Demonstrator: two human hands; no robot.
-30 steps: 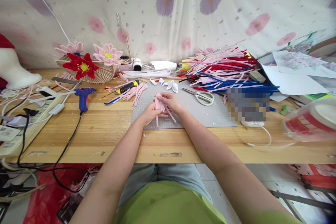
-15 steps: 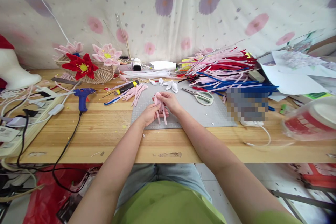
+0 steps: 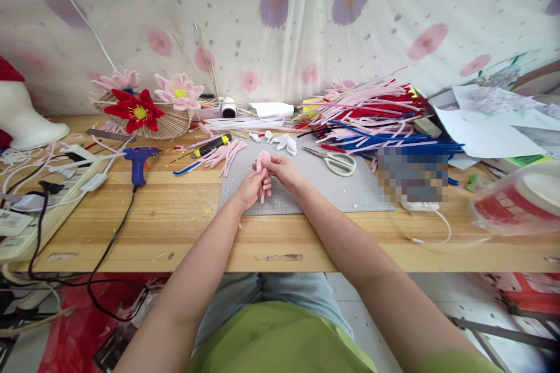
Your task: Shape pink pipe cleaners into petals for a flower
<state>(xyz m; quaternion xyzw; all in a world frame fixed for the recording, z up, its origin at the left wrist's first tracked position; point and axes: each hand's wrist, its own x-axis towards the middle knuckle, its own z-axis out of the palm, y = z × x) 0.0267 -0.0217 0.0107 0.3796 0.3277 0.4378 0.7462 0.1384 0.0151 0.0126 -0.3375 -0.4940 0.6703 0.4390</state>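
We worked at a long wooden bench [image 3: 175,215] pushed up against a pale cloth backdrop [image 3: 280,23] printed with pink and purple flowers. A grey cutting mat [image 3: 332,186] lay on the bench in front of us, and both hands met over its near left part. Our left hand [image 3: 250,187] was closed around the lower ends of a small bundle of pink pipe cleaners [image 3: 262,164], while our right hand [image 3: 282,169] pinched the looped top of the same bundle between thumb and fingertips; the bundle stood roughly upright, raised just above the mat, its loose tails hanging down between our hands.

Just beyond the mat's far edge lay a few white petal shapes [image 3: 284,142], and a pair of pale-handled scissors [image 3: 336,161] rested on the mat to the right. To the left of the mat a heap of short pink pieces [image 3: 227,154] lay beside a yellow and black utility knife [image 3: 213,144]. Farther left a blue glue gun [image 3: 139,160] stood on the wood, its black cord trailing over the front edge, near a white power strip [image 3: 52,186]. Finished red and pink flowers [image 3: 140,108] sat on a fan-like base at the back left. A large sprawl of pink, blue and red pipe cleaners [image 3: 371,116] filled the back right, with sheets of paper [image 3: 490,128] beyond it and a clear plastic tub [image 3: 520,198] at the far right.
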